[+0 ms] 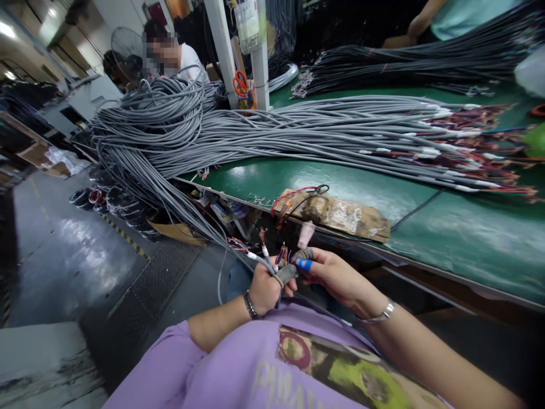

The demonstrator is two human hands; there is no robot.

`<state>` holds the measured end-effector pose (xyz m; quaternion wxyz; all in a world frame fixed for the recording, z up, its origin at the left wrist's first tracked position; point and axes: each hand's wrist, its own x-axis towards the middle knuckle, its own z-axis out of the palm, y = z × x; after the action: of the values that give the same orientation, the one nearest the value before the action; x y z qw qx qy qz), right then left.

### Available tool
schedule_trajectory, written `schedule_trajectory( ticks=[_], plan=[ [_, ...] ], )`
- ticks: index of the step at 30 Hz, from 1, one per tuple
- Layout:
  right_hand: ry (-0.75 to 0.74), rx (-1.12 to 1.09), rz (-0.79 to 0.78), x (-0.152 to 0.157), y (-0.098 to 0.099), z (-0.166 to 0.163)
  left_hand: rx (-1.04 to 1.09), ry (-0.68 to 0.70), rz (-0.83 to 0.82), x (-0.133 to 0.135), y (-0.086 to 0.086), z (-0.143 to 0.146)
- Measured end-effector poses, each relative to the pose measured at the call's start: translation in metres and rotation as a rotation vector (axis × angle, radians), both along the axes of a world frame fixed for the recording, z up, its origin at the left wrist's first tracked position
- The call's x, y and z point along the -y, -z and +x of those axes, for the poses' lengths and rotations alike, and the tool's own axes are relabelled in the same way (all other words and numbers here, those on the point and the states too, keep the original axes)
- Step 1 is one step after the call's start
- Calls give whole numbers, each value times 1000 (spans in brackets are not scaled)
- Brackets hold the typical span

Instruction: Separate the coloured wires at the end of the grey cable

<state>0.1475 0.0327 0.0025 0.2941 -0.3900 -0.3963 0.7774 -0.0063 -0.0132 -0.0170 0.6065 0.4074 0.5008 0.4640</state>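
My left hand (264, 289) is closed around the ends of a few grey cables (255, 258), whose stripped coloured wires (281, 254) stick up above my fist. My right hand (336, 278) meets it from the right, fingers pinched on those wire ends, with blue tape (304, 264) on one fingertip and grey tape on others. Both hands hover in front of my chest, just below the edge of the green workbench (468, 238). The cables run up and left to the big pile.
A large heap of grey cables (221, 130) with stripped coloured ends (477, 147) lies across the bench. A taped cardboard block (340, 215) with red and black wires sits at its edge. Black cables (426, 62) lie behind. Another person (174, 57) sits at back left, another's arm at top right.
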Motion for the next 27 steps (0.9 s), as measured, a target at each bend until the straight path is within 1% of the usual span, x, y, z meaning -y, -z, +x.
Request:
schedule_trajectory(
  ticks=[3, 5, 7, 10, 13, 16, 18, 22, 27],
  plan=[
    [-76, -7, 83, 0, -5, -4, -47, 125, -23, 0, -7, -2],
    [-84, 3, 125, 0, -6, -4, -57, 162, -38, 0, -10, -3],
    [-54, 30, 166, -1, -6, -2, -45, 154, -33, 0, -11, -4],
    [-34, 71, 186, -1, -3, 0, -11, 103, -5, -1, -6, -4],
    [47, 78, 129, -3, 1, 2, 18, 17, -7, -1, 0, -3],
    [167, -13, -16, -7, 5, 4, 54, -63, -9, -2, 2, -2],
    [200, -67, -84, -9, 6, 5, 68, -98, 0, -2, 1, -1],
    [134, -117, -114, -11, 8, 5, 65, -129, 5, -4, -5, 1],
    [93, -201, -127, -16, 6, 4, 75, -115, 12, -7, -13, 5]
  ],
)
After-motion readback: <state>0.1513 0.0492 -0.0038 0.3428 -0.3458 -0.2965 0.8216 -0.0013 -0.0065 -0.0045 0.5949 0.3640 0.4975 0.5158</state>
